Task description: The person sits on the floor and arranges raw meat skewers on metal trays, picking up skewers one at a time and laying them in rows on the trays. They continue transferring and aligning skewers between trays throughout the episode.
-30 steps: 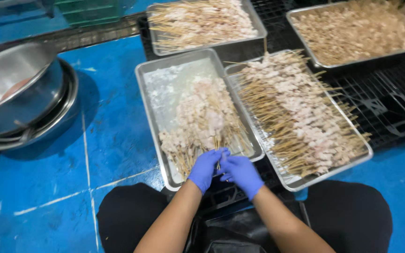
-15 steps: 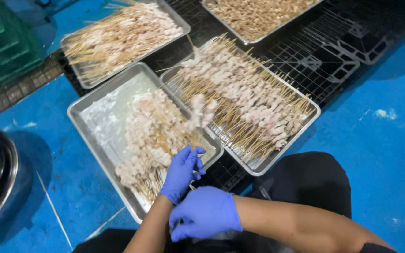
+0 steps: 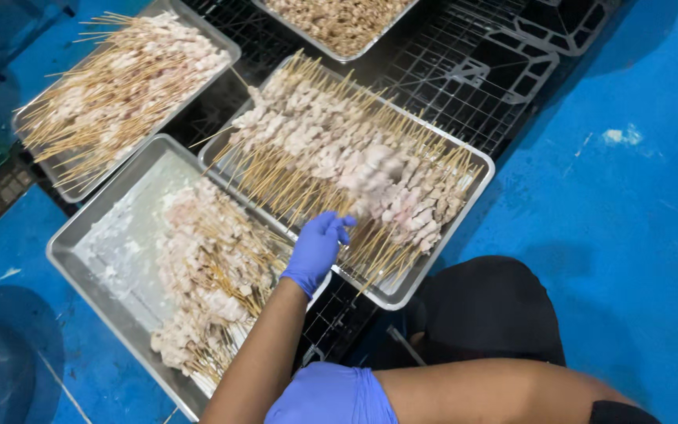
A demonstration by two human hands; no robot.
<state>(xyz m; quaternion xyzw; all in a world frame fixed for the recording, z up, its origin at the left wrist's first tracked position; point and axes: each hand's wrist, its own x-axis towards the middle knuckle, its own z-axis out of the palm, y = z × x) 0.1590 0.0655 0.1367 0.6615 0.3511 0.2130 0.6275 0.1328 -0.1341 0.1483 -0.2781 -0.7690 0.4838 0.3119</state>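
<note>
Here, left hand [image 3: 319, 247] pinched on a blurred meat skewer [image 3: 370, 177] over the full tray [image 3: 476, 192] — right hand [image 3: 331, 395] low, grip unclear.

packages: none in view | labels: none | signs: none | screens: none | anywhere in the head view

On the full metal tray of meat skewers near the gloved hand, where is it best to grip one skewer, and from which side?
Probably by the bare bamboo stick end, coming from the tray's near edge: on the full metal tray the meat sits toward the far side, while the bare sticks point toward the blue-gloved left hand.
</note>
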